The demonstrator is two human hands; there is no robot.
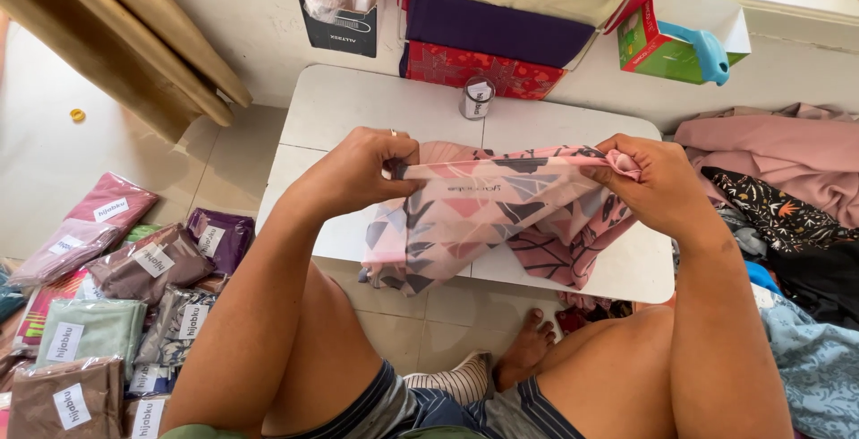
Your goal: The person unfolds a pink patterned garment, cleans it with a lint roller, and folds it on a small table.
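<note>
On the floor at my far left lie many flat packed cloths [134, 296] in clear bags, pink, brown, purple, pale green and patterned, each with a small white rectangular label. They overlap each other and reach almost to my left knee. Above them the floor is bare up to the wooden boards [134, 36] that lean on the wall.

My left hand [362, 170] has a closed grip on the left top edge of the pink patterned scarf [483, 215], with the fingers pinching the fold. The scarf is stretched between both hands over the white desk [358, 99], and its lower part hangs past the front edge of the desk. Behind it a small round roll with a white label [477, 99] stands alone, near the far edge, with free surface around. At the wall a stack of folded cloths [501, 27] stands, red, purple and beige.

My right hand [649, 179] also grips the scarf tightly at its right top edge. Further right a green box [658, 50] rests at the wall, and loose cloths [787, 188] are piled against the right side of the desk.
</note>
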